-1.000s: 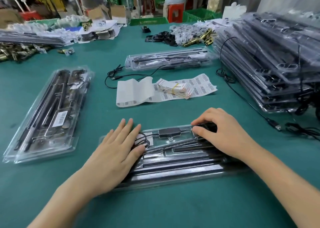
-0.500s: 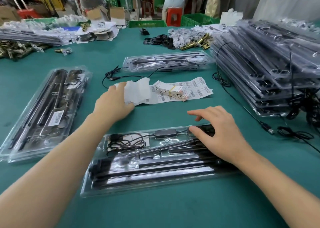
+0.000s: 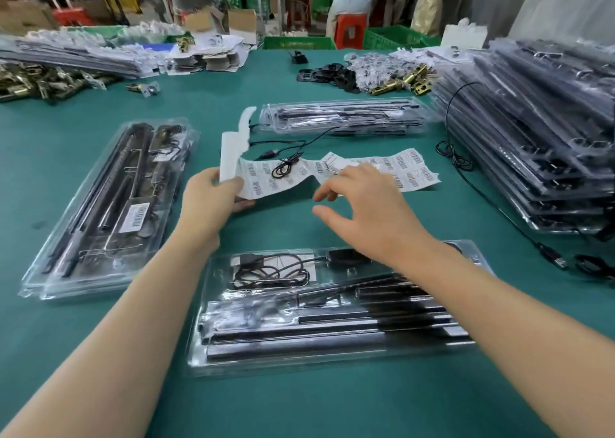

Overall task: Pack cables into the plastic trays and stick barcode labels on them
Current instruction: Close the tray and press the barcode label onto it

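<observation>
A clear plastic tray (image 3: 299, 354) lies in front of me on the green table, holding black rods and a coiled black cable (image 3: 269, 273). Beyond it my left hand (image 3: 213, 201) grips the left end of a white sheet of barcode labels (image 3: 266, 181) and lifts that end off the table. My right hand (image 3: 369, 211) hovers over the middle of the sheet with fingers spread and nothing in them. The sheet's right part (image 3: 412, 171) rests on the table. A small cable coil (image 3: 283, 171) lies against the sheet.
A closed tray with a barcode label (image 3: 109, 204) lies at the left. Another tray (image 3: 339, 118) sits further back. A tall stack of trays (image 3: 532, 138) fills the right side, with loose black cables (image 3: 549, 258) beside it. Brass parts and bags crowd the far edge.
My left hand left the near tray, reached the label sheet and lifted its left end. My right hand came off the tray and moved forward over the sheet.
</observation>
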{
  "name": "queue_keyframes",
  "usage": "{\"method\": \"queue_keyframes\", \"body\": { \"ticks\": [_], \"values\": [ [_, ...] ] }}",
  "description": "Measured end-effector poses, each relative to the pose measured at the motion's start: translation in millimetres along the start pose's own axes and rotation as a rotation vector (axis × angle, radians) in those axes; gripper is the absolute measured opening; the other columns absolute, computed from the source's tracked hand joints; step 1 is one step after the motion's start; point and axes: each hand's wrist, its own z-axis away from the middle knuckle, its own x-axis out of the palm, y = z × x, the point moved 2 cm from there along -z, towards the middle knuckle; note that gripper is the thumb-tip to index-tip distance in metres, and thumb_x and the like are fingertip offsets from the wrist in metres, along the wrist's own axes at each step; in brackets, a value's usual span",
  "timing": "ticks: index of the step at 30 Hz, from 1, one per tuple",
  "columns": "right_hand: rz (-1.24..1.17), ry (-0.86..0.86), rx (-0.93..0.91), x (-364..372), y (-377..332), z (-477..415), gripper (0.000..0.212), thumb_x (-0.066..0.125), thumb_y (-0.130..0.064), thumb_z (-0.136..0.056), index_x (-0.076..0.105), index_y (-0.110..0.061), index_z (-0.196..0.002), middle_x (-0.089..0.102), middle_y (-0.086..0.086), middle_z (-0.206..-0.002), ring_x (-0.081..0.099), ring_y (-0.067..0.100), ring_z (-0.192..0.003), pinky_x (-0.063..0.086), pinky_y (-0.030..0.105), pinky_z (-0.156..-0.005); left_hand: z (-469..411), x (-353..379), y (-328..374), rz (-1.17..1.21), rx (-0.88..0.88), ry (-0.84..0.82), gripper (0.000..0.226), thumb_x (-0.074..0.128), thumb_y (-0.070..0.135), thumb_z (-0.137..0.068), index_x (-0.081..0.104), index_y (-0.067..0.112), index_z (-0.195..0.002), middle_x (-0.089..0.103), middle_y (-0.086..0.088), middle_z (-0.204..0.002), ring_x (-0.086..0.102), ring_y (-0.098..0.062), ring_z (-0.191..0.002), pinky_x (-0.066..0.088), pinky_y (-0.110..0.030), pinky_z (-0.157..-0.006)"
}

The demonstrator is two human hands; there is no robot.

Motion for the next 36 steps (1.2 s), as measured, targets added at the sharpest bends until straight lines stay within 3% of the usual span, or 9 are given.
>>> {"method": "queue_keyframes", "body": {
  "ticks": [6,11,16,19,22,25,31,33,36],
  "values": [
    [0.078,0.003,-0.089,30,-27,-58,0.025,0.063,-0.037,-0.098,0.073,-0.023,-0.116,0.067,-0.004,-0.116,0.054,0.020,-0.115,0.041,0.042,-0.099,4,0,-8,0.210,0.021,-0.058,0.027,0.064,0.001,-0.095,0.063,-0.001,-0.123,0.077,-0.013,-0.106,0.077,-0.023,-0.093,0.061,-0.026,-0.077],
    [0.109,-0.051,-0.076,58,-36,-78,0.022,0.064,-0.041,-0.096,0.076,-0.026,-0.107,0.073,-0.004,-0.106,0.064,0.023,-0.103,0.050,0.036,-0.085,0,-6,-5,0.356,-0.100,-0.062,0.022,0.055,0.012,-0.104,0.062,0.002,-0.122,0.080,-0.007,-0.091,0.078,-0.022,-0.083,0.062,-0.027,-0.069],
    [0.059,-0.047,-0.024,75,-28,-76,0.026,0.061,-0.049,-0.097,0.076,-0.030,-0.107,0.076,-0.008,-0.098,0.067,0.020,-0.095,0.036,0.028,-0.070,-6,-9,-3,0.458,-0.226,0.022,0.024,0.050,0.024,-0.106,0.057,0.001,-0.103,0.075,-0.014,-0.079,0.077,-0.023,-0.073,0.062,-0.031,-0.063],
    [0.041,-0.083,-0.003,79,-26,-77,0.027,0.058,-0.049,-0.098,0.074,-0.029,-0.106,0.076,-0.009,-0.097,0.067,0.018,-0.093,0.035,0.028,-0.070,-6,-9,-3,0.298,-0.130,0.089,0.010,0.054,0.008,-0.100,0.052,0.004,-0.092,0.062,-0.010,-0.083,0.070,-0.010,-0.061,0.060,-0.026,-0.063],
    [0.025,-0.071,0.018,77,-29,-85,0.024,0.058,-0.048,-0.097,0.071,-0.029,-0.105,0.076,-0.007,-0.093,0.067,0.020,-0.092,0.038,0.030,-0.073,-7,-9,-3,0.228,-0.043,0.067,0.006,0.052,-0.001,-0.094,0.057,0.001,-0.093,0.062,-0.016,-0.092,0.067,-0.024,-0.081,0.059,-0.041,-0.080],
    [-0.035,-0.014,0.076,75,-34,-99,0.024,0.061,-0.045,-0.095,0.070,-0.028,-0.109,0.075,-0.008,-0.099,0.067,0.020,-0.096,0.050,0.034,-0.079,-5,-8,-1,0.246,-0.036,0.061,0.014,0.050,-0.003,-0.093,0.063,0.001,-0.090,0.067,-0.015,-0.091,0.068,-0.026,-0.083,0.060,-0.046,-0.088],
    [-0.146,0.013,0.175,84,-41,-120,0.019,0.072,-0.041,-0.088,0.075,-0.027,-0.101,0.074,-0.011,-0.094,0.067,0.015,-0.093,0.053,0.035,-0.083,-6,-10,-1,0.382,-0.095,0.092,0.010,0.053,0.001,-0.098,0.061,0.006,-0.098,0.073,-0.010,-0.093,0.074,-0.017,-0.074,0.062,-0.031,-0.070],
    [-0.169,0.030,0.183,87,-42,-121,0.018,0.074,-0.040,-0.087,0.077,-0.026,-0.099,0.074,-0.011,-0.092,0.067,0.014,-0.091,0.054,0.035,-0.082,-6,-11,-1,0.365,-0.080,0.069,0.010,0.064,0.010,-0.095,0.062,0.002,-0.101,0.073,-0.013,-0.098,0.074,-0.021,-0.081,0.063,-0.039,-0.075],
    [-0.175,0.050,0.178,90,-43,-122,0.017,0.074,-0.039,-0.087,0.078,-0.027,-0.098,0.075,-0.011,-0.092,0.068,0.014,-0.090,0.055,0.035,-0.081,-2,-10,-1,0.262,-0.033,0.050,0.038,0.082,0.023,-0.080,0.068,-0.005,-0.101,0.072,-0.019,-0.096,0.072,-0.033,-0.088,0.057,-0.063,-0.088]
  ]
}}
